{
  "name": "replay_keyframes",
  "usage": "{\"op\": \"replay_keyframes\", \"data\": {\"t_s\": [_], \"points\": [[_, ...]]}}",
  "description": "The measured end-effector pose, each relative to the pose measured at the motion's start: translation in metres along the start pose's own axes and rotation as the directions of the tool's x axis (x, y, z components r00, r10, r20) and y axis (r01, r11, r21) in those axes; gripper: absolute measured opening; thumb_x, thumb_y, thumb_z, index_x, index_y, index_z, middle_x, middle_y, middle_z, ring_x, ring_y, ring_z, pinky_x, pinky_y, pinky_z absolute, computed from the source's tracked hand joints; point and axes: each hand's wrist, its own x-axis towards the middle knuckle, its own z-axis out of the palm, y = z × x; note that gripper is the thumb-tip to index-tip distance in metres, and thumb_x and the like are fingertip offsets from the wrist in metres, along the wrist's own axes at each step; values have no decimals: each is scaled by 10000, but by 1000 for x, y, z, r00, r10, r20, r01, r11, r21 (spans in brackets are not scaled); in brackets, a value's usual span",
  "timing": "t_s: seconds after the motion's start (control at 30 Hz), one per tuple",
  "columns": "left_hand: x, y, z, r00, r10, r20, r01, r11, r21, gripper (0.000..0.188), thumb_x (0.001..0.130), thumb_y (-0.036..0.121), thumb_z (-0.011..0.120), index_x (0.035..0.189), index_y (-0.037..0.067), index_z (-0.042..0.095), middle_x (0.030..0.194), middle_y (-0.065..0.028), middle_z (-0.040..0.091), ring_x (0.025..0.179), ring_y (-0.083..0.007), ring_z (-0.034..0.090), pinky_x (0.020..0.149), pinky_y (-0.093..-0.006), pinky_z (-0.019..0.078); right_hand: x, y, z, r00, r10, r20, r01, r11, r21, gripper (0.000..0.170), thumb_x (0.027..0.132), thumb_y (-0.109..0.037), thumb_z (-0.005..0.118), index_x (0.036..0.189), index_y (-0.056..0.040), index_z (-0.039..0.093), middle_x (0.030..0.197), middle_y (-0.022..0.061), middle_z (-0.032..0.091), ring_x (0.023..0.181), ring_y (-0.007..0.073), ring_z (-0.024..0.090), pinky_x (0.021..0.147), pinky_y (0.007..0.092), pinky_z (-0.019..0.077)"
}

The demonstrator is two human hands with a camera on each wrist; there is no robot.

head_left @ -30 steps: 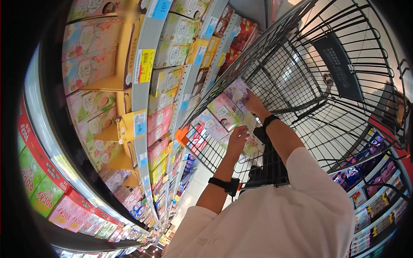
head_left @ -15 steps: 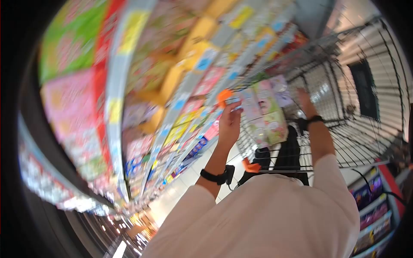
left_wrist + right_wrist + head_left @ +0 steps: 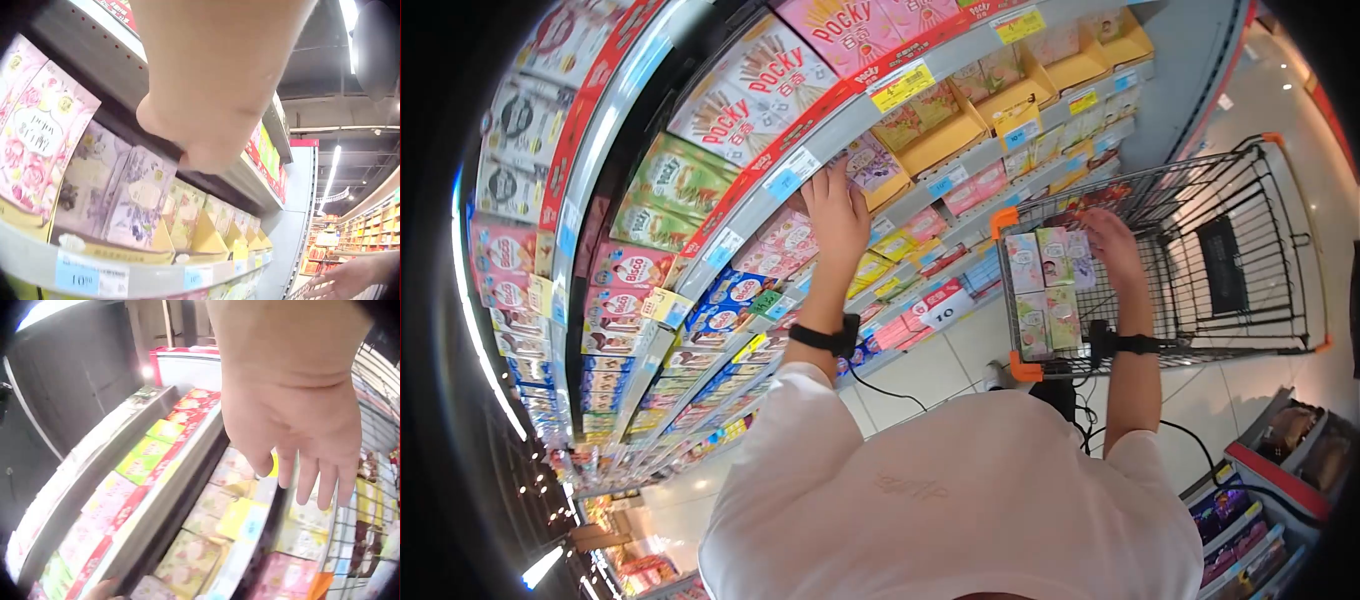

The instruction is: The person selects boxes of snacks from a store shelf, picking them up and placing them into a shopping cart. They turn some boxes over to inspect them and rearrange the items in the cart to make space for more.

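My left hand [image 3: 837, 222] is raised at the shelf edge, its fingertips beside purple boxes [image 3: 868, 162] in the head view. Seen from the left wrist, that hand [image 3: 200, 134] is above and in front of the purple boxes [image 3: 139, 197], next to pink rose boxes [image 3: 39, 140]; its fingers are largely hidden there. Over the cart's near-left part, my right hand [image 3: 1113, 245] hangs with extended fingers and holds nothing, close to a purple box [image 3: 1080, 262] lying beside green and pink boxes [image 3: 1055, 255]. In the right wrist view the hand [image 3: 300, 437] points its fingers downward.
The wire cart [image 3: 1200, 262] stands on the right, with an orange corner [image 3: 1004, 222] by the shelves. Pocky boxes [image 3: 750, 90] fill an upper shelf. Another low display [image 3: 1230, 530] is at lower right, and a cable [image 3: 890, 392] hangs from the left wrist.
The view has swung along the shelves and the cart now appears farther right. My left hand has moved from over the cart to the shelf; my right hand has come off the purple box.
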Motion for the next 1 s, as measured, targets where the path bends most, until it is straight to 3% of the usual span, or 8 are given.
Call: {"op": "replay_keyframes", "data": {"t_s": [0.1,0.27,0.47,0.7,0.77,0.9,0.97,1.0], "points": [[2,-34,19,918,-188,349,214,976,-37,297,844,92,561,1113,-33,562,1099,-268,602,959,-453,589,815,-534,483,-60,-40,63,996,-43,74,46,998,-46,420,901,-292,604,1277,-114,552,1226,53,604,1107,184,556,913,339,416],[-2,-53,37,832,-260,490,310,950,-22,249,885,208,547,984,-13,604,897,-249,650,908,-410,622,782,-543,473,-112,-55,102,937,-106,334,202,943,-266,393,972,-317,517,1308,-114,523,1282,61,583,1149,183,551,977,364,400],[2,-50,19,891,-188,413,282,942,-179,350,896,151,522,1235,64,528,1068,-231,635,979,-396,615,847,-495,483,-138,-44,96,962,-94,256,171,939,-298,374,974,-306,526,1295,-114,534,1265,48,586,1140,177,555,950,346,423],[-8,-51,20,929,-183,322,294,893,-341,290,852,39,587,1140,61,569,985,-217,643,889,-419,610,806,-473,474,-164,-49,106,967,-87,240,157,945,-288,357,974,-300,524,1274,-107,544,1231,42,604,1102,172,575,928,334,432],[-15,-50,14,998,-8,68,40,874,-484,286,856,22,584,1140,54,577,1009,-200,627,907,-418,590,818,-473,472,-162,-44,103,966,-104,236,170,945,-279,346,966,-284,536,1261,-105,554,1205,40,613,1080,166,582,909,326,443],[-33,-11,-24,985,84,-153,-148,867,-475,272,826,-53,595,1091,6,608,1105,-184,612,1022,-358,571,893,-436,447,-139,-27,87,923,-214,319,285,938,-197,312,892,-121,615,1198,-64,597,1115,15,625,1006,121,586,826,292,487],[-43,14,-39,981,105,-166,-181,812,-555,184,834,-48,603,1013,-9,601,1086,-206,610,1034,-384,566,892,-442,448,-113,2,82,763,-491,421,613,758,-225,339,931,-104,565,1263,-42,550,1194,52,604,1106,166,559,955,327,449],[-48,24,-44,990,112,-87,-142,773,-618,162,839,-38,606,1000,-16,599,1086,-215,604,1038,-394,562,899,-456,443,-131,-14,91,828,-418,373,545,756,-362,351,944,-129,561,1283,-42,528,1223,68,592,1167,187,529,1012,345,410]]}}
